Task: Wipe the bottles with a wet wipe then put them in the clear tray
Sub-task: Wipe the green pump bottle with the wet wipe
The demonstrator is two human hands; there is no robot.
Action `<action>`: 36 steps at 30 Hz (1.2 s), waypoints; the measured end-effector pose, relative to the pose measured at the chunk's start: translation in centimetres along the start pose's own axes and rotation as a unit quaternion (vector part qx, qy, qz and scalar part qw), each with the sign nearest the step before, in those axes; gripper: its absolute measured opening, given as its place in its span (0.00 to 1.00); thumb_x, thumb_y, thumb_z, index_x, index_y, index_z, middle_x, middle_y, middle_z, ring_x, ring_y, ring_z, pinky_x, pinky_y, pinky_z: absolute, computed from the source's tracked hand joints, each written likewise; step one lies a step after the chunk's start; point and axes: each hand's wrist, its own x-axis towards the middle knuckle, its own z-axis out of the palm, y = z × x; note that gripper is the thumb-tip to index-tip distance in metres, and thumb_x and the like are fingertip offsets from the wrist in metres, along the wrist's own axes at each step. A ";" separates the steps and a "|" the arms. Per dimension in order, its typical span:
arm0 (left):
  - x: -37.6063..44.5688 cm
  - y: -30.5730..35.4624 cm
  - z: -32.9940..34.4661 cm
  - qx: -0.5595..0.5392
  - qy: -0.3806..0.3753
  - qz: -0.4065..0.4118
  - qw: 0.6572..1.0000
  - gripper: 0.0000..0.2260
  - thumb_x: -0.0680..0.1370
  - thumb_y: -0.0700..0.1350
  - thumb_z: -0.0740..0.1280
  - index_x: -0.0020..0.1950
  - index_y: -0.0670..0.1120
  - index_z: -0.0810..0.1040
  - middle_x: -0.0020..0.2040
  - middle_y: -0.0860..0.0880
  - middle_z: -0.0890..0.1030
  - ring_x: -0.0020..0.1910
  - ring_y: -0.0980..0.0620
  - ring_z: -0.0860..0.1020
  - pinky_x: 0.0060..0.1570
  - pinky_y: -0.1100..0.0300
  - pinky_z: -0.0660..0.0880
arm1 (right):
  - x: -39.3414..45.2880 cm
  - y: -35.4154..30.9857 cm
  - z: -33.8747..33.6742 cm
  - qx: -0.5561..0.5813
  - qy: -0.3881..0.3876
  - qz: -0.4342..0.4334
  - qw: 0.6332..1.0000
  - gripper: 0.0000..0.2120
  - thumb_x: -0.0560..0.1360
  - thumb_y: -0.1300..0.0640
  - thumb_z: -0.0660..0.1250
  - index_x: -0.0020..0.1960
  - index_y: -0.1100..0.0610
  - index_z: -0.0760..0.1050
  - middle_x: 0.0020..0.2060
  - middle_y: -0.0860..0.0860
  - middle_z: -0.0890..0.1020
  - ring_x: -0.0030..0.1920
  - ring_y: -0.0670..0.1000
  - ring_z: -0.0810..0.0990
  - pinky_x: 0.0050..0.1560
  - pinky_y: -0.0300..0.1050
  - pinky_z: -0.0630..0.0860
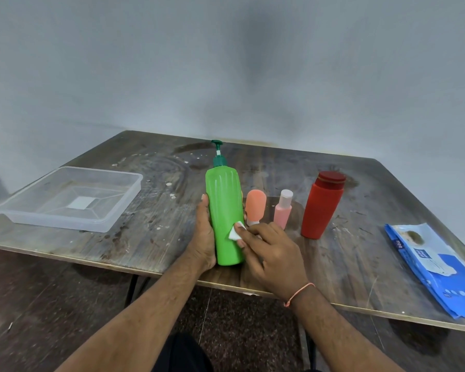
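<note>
Two hands, left (203,232) gripping green bottle (224,210)

Green pump bottle (224,216), red bottle (322,208), two pinkish-orange small bottles (255,206), blue wipes pack (438,269), clear tray (70,200), prob. white wipe (236,231).

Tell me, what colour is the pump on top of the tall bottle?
Dark green pump, on the lighter green bottle; the head view shows it.

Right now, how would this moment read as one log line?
step: wiping | left hand: grips tall green pump bottle | right hand: presses white wet wipe on it | clear plastic tray: holds no bottles
</note>
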 end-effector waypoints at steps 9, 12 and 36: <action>-0.2 0.2 0.2 0.018 0.028 0.014 0.999 0.36 0.82 0.68 0.50 0.62 0.42 0.86 0.57 0.37 0.85 0.53 0.43 0.85 0.54 0.49 0.84 | 3.5 -1.2 -0.6 0.011 -0.003 0.029 1.000 0.07 0.83 0.53 0.74 0.58 0.55 0.86 0.50 0.49 0.85 0.48 0.52 0.79 0.51 0.47 0.77; -0.4 0.4 0.1 0.020 0.035 0.014 0.999 0.36 0.84 0.68 0.49 0.62 0.41 0.86 0.58 0.36 0.85 0.54 0.42 0.85 0.56 0.49 0.83 | 4.0 -1.8 -0.9 -0.006 -0.041 -0.020 0.999 0.07 0.84 0.52 0.72 0.59 0.53 0.86 0.49 0.48 0.83 0.47 0.51 0.78 0.50 0.48 0.77; -0.2 0.3 -0.1 0.017 0.045 -0.006 0.999 0.37 0.86 0.65 0.47 0.55 0.41 0.88 0.50 0.37 0.87 0.48 0.44 0.87 0.48 0.53 0.85 | 4.3 -1.9 -2.1 -0.065 -0.100 -0.117 0.986 0.11 0.85 0.50 0.67 0.63 0.51 0.85 0.47 0.48 0.81 0.45 0.53 0.78 0.42 0.53 0.79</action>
